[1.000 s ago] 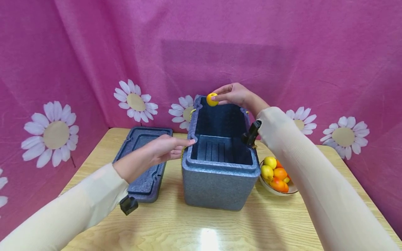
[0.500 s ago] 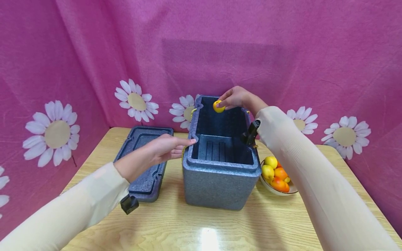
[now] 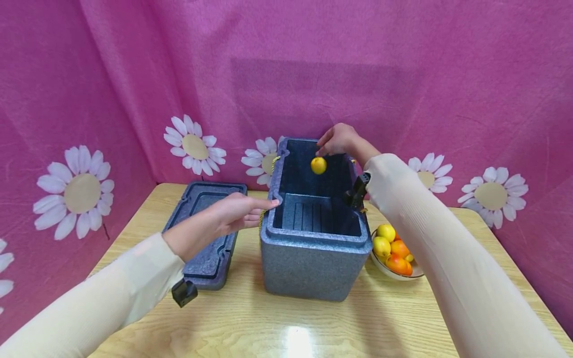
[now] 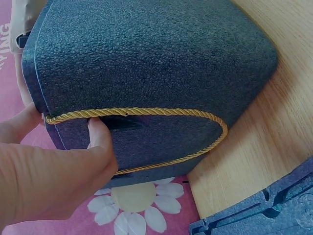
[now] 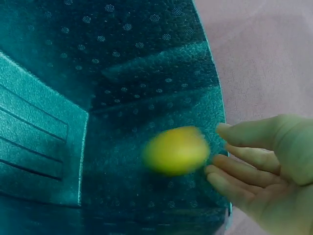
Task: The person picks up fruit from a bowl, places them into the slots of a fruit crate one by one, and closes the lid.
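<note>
A round yellow fruit with an orange tinge hangs in mid-air inside the grey foam cooler box. Just above it is my right hand, over the far end of the box. In the right wrist view, a small gap separates the blurred fruit from the parted thumb and fingers of that hand. My left hand holds the box's left wall, thumb on the rim. Another finger presses the outer side, beside the yellow rope handle in the left wrist view.
The grey box lid lies on the wooden table to the left. At right, partly behind my right forearm, stands a bowl of yellow and orange fruit. A pink cloth with daisies hangs behind.
My right hand has moved slightly right and let go of the yellow fruit, which has dropped below the fingertips into the box. The left hand has stayed in place.
</note>
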